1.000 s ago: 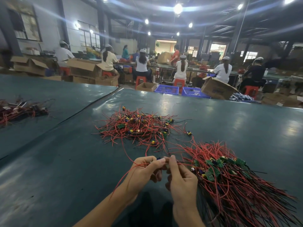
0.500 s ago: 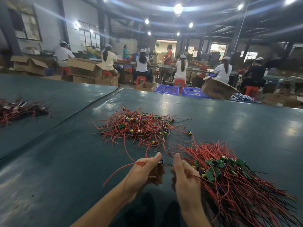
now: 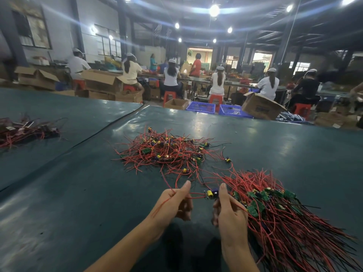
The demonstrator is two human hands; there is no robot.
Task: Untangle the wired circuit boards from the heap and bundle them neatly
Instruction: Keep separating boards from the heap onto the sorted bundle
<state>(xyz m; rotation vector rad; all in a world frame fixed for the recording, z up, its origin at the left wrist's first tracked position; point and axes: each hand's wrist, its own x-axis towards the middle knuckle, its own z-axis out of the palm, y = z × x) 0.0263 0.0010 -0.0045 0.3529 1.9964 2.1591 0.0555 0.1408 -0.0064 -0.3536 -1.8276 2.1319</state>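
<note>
- Left hand point(image 3: 172, 203): fingers curled round a red wire point(image 3: 197, 193), thumb raised.
- Right hand point(image 3: 229, 212): pinches a small circuit board point(image 3: 212, 193) at the wire's end.
- Heap point(image 3: 167, 152) lies on the table point(image 3: 78, 193) beyond both hands; bundle point(image 3: 279, 216) beside the right hand.

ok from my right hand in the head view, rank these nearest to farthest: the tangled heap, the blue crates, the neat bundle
1. Neat bundle: right beside the right hand, on its outer side.
2. Tangled heap: middle of the table, ahead and to the left.
3. Blue crates: on the floor past the table's far edge.
</note>
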